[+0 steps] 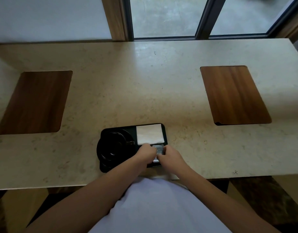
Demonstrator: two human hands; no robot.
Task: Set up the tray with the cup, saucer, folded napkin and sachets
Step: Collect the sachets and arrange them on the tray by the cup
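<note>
Your left hand (145, 153) and right hand (170, 156) are both pinching the sachets (159, 148) between them, just below the napkin (149, 134), over the tray's (165, 132) near right corner.

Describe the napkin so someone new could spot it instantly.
Start at the black tray at the near edge of the stone counter. The folded napkin fills its far right corner, beside the black cup: the only large white square on it.

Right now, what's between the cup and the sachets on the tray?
Head view: only the left hand, reaching over bare black tray to the sachets beside the cup. The napkin lies farther back.
</note>
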